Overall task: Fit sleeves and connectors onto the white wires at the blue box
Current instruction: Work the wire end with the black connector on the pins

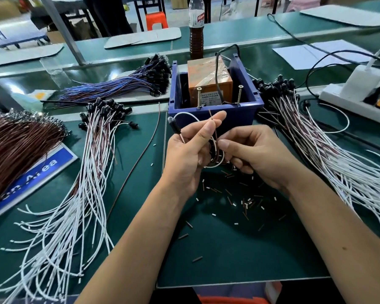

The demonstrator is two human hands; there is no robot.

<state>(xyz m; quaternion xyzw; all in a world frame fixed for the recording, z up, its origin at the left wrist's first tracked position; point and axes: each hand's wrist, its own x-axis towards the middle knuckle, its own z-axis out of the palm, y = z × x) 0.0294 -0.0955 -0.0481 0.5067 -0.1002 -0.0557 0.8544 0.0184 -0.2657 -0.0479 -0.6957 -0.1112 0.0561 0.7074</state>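
Note:
Just in front of the blue box (215,116), both hands work on one wire pair. My left hand (191,150) pinches a thin brown wire end between thumb and forefinger, and a white wire (185,115) with a black connector (173,126) loops out above it. My right hand (250,152) pinches the coiled white and brown wire at its fingertips, close against the left hand. Small white and brown sleeves (239,200) lie scattered on the green mat below the hands. Two screws (199,97) stand upright on the box's front rim.
A bundle of white wires with black connectors (90,172) fans out at left, another such bundle (329,154) at right. A blue wire bundle (123,84) and a brown wire mass (15,145) lie far left. Also here: a bottle (196,29) behind the box, a power strip (358,97) at right.

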